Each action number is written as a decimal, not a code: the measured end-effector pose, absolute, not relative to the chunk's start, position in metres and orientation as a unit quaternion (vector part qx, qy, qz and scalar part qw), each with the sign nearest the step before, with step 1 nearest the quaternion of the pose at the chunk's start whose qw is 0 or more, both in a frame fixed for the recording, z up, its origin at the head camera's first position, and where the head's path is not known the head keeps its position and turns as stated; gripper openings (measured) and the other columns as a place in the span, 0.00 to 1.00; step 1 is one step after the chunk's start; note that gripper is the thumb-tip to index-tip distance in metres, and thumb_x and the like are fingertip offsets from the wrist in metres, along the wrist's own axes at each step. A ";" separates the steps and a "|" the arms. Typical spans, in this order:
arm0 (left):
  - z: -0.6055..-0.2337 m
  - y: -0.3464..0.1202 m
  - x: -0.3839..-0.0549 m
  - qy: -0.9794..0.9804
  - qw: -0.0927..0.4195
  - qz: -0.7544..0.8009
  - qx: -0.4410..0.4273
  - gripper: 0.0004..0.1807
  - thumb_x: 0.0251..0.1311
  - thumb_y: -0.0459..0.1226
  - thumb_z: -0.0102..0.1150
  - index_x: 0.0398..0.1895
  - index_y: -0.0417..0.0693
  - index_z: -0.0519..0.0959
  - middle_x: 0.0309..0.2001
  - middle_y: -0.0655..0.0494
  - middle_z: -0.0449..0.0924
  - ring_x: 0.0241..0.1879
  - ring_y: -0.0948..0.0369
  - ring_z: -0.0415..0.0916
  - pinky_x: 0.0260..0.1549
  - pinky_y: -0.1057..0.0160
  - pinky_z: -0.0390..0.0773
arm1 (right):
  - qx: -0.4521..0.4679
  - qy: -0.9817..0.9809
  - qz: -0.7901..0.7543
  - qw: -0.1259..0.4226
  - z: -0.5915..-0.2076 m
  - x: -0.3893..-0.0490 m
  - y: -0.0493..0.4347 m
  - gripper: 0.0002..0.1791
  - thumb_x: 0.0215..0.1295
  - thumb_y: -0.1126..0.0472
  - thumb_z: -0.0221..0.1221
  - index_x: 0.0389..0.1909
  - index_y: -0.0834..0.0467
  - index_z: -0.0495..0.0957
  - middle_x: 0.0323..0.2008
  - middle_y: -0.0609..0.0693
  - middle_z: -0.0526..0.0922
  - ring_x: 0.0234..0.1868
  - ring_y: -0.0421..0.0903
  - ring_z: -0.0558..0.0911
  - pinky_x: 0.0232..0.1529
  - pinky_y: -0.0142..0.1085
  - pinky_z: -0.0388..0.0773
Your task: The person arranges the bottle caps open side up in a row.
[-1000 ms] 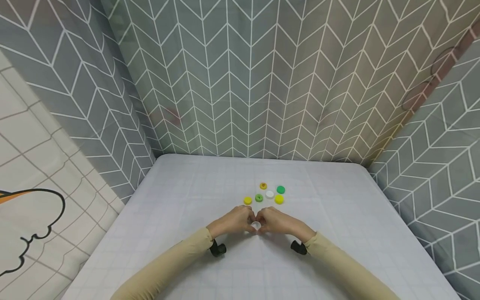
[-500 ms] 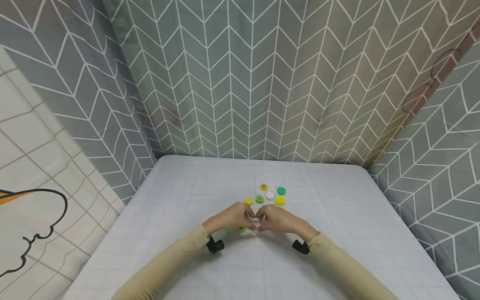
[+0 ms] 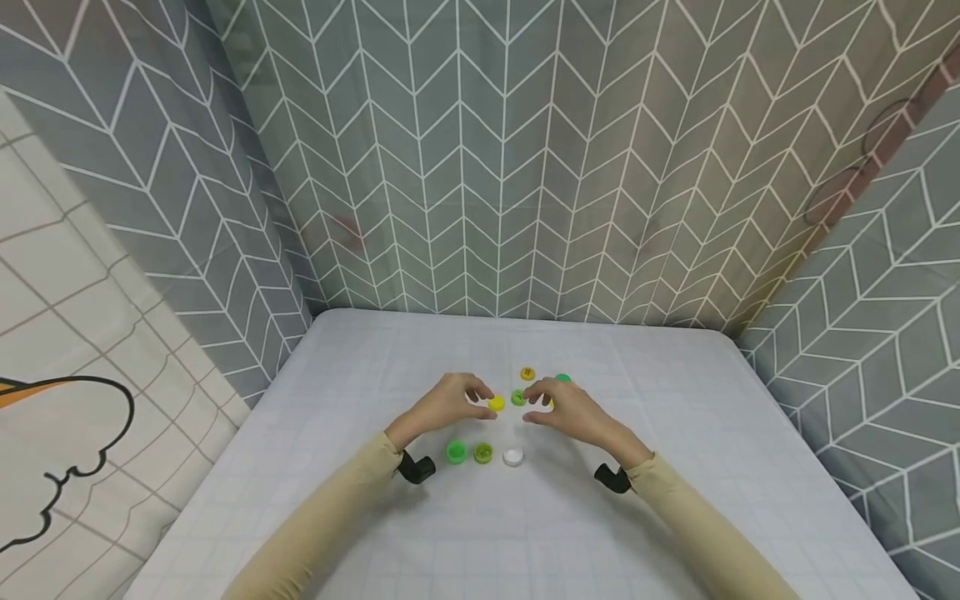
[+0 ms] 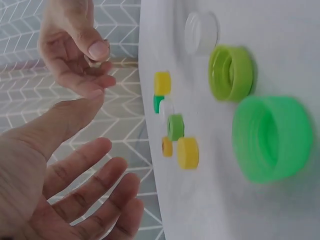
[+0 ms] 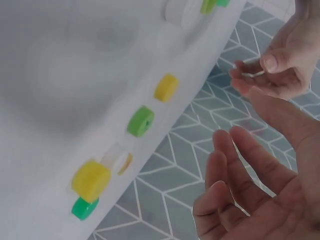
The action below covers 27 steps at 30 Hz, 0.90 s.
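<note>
In the head view, three bottle caps lie hollow side up in a near row: a bright green cap (image 3: 456,452), an olive-green cap (image 3: 483,452) and a white cap (image 3: 513,457). My left hand (image 3: 442,404) hovers beyond this row with loosely bent fingers, nearest a yellow cap (image 3: 496,402). My right hand (image 3: 576,412) hovers opposite, thumb and fingers apart, close to a light green cap (image 3: 518,397). Both hands hold nothing. The right hand partly covers a second yellow cap (image 5: 91,180) and hides another white cap (image 5: 114,157) in the head view.
Farther back are an orange-yellow cap (image 3: 527,374) and a dark green cap (image 3: 562,378). A white cloth covers the table (image 3: 390,350). Grey patterned curtains (image 3: 480,167) stand behind and beside it. Black cameras (image 3: 416,468) sit at both wrists.
Both hands were together at the near white cap. They have let go of it, drawn apart and moved farther from the body, uncovering the near row of caps.
</note>
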<state>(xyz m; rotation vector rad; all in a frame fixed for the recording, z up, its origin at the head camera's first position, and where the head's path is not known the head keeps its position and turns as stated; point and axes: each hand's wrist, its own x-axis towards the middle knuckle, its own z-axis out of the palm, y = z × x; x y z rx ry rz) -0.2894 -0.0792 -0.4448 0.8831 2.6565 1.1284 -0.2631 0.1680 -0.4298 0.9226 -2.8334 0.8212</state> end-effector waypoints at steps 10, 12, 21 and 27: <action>-0.437 -0.095 -0.307 0.874 0.046 0.399 0.274 0.20 0.41 0.56 0.67 0.38 0.60 0.81 0.37 0.61 0.80 0.38 0.63 0.73 0.32 0.64 0.75 | 0.269 -0.914 0.299 0.048 -0.417 -0.281 0.176 0.22 0.51 0.50 0.66 0.47 0.49 0.77 0.43 0.42 0.79 0.41 0.46 0.76 0.39 0.36 0.73; -0.435 -0.097 -0.312 0.870 0.055 0.408 0.273 0.22 0.40 0.58 0.66 0.39 0.61 0.80 0.37 0.62 0.80 0.38 0.63 0.73 0.32 0.64 0.75 | 0.268 -0.911 0.310 0.043 -0.415 -0.285 0.177 0.23 0.51 0.49 0.66 0.48 0.49 0.76 0.43 0.42 0.79 0.41 0.43 0.76 0.40 0.36 0.72; -0.441 -0.100 -0.336 0.844 0.102 0.452 0.269 0.22 0.42 0.53 0.68 0.42 0.57 0.80 0.40 0.58 0.81 0.39 0.64 0.77 0.37 0.63 0.76 | 0.268 -0.894 0.359 0.016 -0.428 -0.306 0.179 0.25 0.50 0.52 0.67 0.50 0.51 0.75 0.42 0.44 0.79 0.44 0.47 0.75 0.46 0.46 0.72; -0.455 -0.102 -0.348 0.839 0.118 0.466 0.254 0.25 0.44 0.48 0.69 0.46 0.46 0.79 0.43 0.51 0.81 0.40 0.62 0.78 0.39 0.63 0.76 | 0.269 -0.888 0.373 -0.023 -0.440 -0.315 0.168 0.23 0.51 0.60 0.66 0.50 0.58 0.75 0.44 0.57 0.79 0.46 0.57 0.75 0.47 0.49 0.71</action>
